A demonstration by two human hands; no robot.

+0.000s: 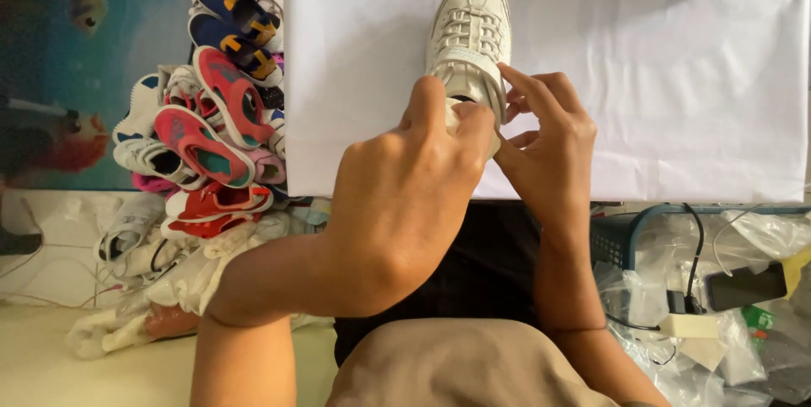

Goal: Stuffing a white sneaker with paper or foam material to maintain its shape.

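White shoe (470, 31) lies on the white sheet (659, 94) covering the table, toe pointing away from the person, heel end at the near edge. Laces look threaded and the strap sits across the tongue; judged from this, the upper is largely dressed and work at the heel opening is what remains. Left hand (405, 204) is closed over the heel, thumb and fingers pressing a small pale piece at the opening; what it is I cannot tell. Right hand (549, 149) touches the shoe's right side at the collar, fingers bent, pinching lightly. A pile of coloured shoes (215, 111) sits to the left, well apart.
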